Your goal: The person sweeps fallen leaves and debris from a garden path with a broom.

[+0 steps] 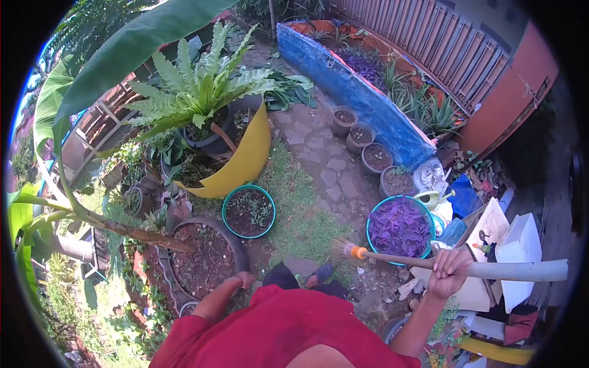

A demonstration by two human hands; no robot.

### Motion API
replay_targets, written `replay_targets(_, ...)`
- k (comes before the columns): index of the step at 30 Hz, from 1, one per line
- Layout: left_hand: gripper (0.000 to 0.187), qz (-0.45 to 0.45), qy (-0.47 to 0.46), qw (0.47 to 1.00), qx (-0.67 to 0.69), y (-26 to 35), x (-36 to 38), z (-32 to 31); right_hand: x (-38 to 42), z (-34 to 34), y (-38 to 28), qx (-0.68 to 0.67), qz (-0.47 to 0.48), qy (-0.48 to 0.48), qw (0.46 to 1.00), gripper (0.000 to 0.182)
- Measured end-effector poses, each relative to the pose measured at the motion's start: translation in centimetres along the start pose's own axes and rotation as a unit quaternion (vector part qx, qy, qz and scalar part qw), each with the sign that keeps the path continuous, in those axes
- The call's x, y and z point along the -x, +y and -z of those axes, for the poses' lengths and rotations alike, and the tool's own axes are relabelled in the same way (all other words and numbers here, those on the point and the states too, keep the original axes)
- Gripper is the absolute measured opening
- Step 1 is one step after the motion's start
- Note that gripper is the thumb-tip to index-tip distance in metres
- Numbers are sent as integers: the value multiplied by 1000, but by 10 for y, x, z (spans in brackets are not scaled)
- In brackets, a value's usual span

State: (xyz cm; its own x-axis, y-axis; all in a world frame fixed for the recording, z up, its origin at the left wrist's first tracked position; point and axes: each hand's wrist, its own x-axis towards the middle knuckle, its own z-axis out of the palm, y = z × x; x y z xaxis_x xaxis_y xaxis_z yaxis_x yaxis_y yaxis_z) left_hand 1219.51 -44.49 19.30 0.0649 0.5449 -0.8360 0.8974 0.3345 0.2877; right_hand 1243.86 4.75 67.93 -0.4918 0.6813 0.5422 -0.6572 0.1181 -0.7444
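Note:
My right hand (450,273) is wrapped around the handle of a broom (399,259), raised off the ground on the right. The broom's bristles point left from an orange collar, and a grey pipe-like section of handle runs out to the right. Below the broom head lies stone paving, and a teal-rimmed pot of purple-leaved plants (400,227) stands just behind the handle. My left hand (245,280) hangs low on the left, near the rim of a tire planter (235,245) filled with soil. Its fingers are too small and indistinct to make out.
A yellow planter (236,162) holds a large fern (199,80). Several small pots (375,157) line the blue wall (356,92). White foam boxes (518,251) and clutter pile up at right. A leaning stem (141,233) crosses the left side.

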Motion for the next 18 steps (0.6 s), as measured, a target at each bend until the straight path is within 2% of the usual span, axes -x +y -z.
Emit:
replay_targets(1, 35, 151, 4, 972, 181, 1, 7, -52, -27, -4, 21, 7, -16, -1, 1000, 49)
replay_targets(2, 43, 292, 65, 887, 351, 8, 25, -81, -53, -9, 40, 9, -23, -12, 1000, 49)
replay_targets(4, 40, 90, 57, 977, 185, 29, 37, -91, -96, -20, 79, 22, -25, -69, 997, 48)
replay_targets(5, 38, 93, 30, 954, 283, 41, 44, -91, -118, -22, 100, 13, -34, -79, 996, 48)
replay_targets(7, 33, 169, 0, 829, 533, 52, 51, -65, -162, -34, 138, 25, -33, -82, 996, 46)
replay_targets(9, 29, 198, 0, 735, 648, 36, 45, -29, -202, -50, 174, 46, -22, -66, 997, 44)
replay_targets(12, 22, 194, 31, 670, 716, -36, 18, 36, -256, -73, 225, 46, -26, -43, 998, 44)
replay_targets(16, 14, 134, 174, 589, 778, -208, -35, 166, -338, -109, 295, 55, -56, 6, 997, 45)
replay_targets(17, 17, 214, 251, 660, 675, -250, -45, 207, -362, -121, 308, 63, -54, 25, 996, 45)
replay_targets(18, 20, 199, 263, 697, 637, -299, -62, 247, -383, -133, 318, 63, -54, 27, 996, 45)
